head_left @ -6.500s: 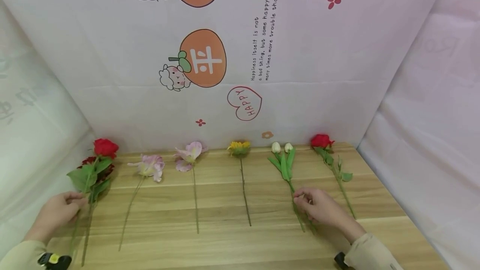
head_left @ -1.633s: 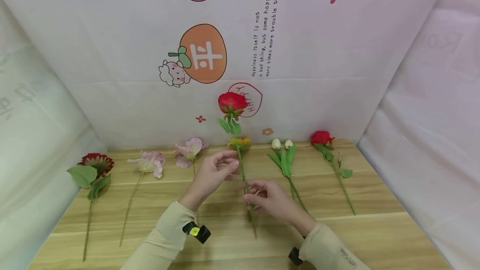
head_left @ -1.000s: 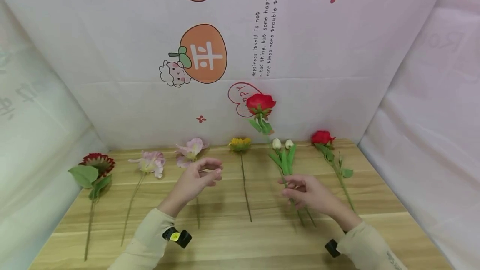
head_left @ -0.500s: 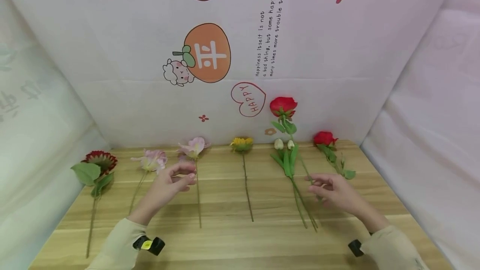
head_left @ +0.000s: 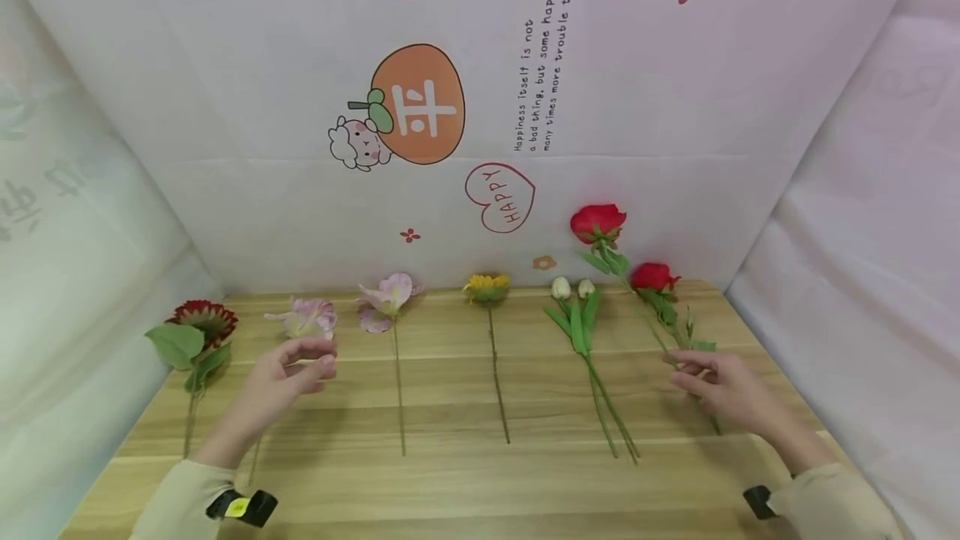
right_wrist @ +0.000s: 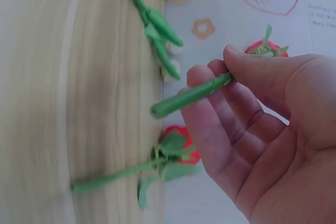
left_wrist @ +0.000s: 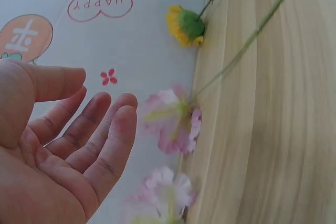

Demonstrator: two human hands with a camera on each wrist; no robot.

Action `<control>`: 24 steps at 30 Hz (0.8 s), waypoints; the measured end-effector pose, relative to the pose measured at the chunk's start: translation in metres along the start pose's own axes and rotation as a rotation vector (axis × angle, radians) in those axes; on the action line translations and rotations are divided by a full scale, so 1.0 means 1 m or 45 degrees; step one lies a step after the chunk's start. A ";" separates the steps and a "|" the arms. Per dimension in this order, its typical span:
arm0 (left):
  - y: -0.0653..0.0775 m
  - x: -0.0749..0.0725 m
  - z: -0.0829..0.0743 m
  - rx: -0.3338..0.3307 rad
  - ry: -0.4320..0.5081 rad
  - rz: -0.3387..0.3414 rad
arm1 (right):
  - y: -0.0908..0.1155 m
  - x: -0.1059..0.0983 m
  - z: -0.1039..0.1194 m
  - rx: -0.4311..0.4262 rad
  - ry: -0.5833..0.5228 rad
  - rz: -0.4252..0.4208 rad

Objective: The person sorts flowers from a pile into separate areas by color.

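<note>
My right hand [head_left: 726, 392] pinches the green stem of a red rose [head_left: 597, 225] between thumb and fingers. In the right wrist view, the cut end of that stem [right_wrist: 184, 100] sticks out past the fingertips. Its bloom leans up in front of the backdrop, and its stem overlaps a second red rose [head_left: 654, 277] lying on the table. My left hand [head_left: 273, 390] holds nothing; its fingers are apart and relaxed, as the left wrist view also shows. It hovers just below a pale pink flower [head_left: 303, 319], covering part of that stem.
On the wooden table [head_left: 450, 490] lie a dark red flower [head_left: 202, 322], another pink flower [head_left: 392, 294], a yellow sunflower [head_left: 487, 287] and white tulips [head_left: 577, 319], spaced in a row. A printed white cloth [head_left: 637, 107] stands behind, and white cloth walls flank both sides.
The red rose left its place beside the dark red flower at far left, passed from left hand to right, and moved right past the tulips. My left hand let go and moved back left.
</note>
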State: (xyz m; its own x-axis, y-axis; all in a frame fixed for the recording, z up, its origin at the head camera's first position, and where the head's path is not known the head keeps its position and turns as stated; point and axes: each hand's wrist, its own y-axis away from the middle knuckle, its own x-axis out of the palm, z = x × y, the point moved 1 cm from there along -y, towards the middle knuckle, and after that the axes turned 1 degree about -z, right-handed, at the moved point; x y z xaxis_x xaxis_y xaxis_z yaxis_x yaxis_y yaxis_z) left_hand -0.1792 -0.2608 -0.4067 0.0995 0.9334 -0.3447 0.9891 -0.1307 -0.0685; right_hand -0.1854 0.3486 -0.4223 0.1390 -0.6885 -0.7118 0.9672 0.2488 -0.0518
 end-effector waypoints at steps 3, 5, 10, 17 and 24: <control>0.005 -0.010 0.004 -0.030 -0.006 -0.021 | 0.003 -0.004 -0.008 -0.016 0.082 -0.036; 0.008 -0.016 0.006 -0.044 -0.010 -0.035 | 0.006 -0.006 -0.012 -0.022 0.134 -0.053; 0.017 -0.032 0.012 -0.083 -0.061 -0.080 | 0.013 -0.012 -0.025 -0.063 0.259 -0.103; 0.023 -0.049 0.022 -0.107 -0.099 -0.118 | 0.019 -0.019 -0.045 -0.038 0.316 -0.083; 0.025 -0.061 0.030 -0.151 -0.108 -0.134 | 0.023 -0.021 -0.054 0.046 0.342 -0.040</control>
State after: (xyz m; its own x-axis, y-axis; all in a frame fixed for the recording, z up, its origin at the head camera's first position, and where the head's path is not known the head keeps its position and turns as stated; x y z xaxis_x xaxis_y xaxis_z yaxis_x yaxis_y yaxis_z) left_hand -0.1634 -0.3306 -0.4154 -0.0096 0.9078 -0.4194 0.9999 0.0110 0.0008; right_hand -0.1778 0.4053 -0.4463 0.0523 -0.4892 -0.8706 0.9777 0.2026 -0.0551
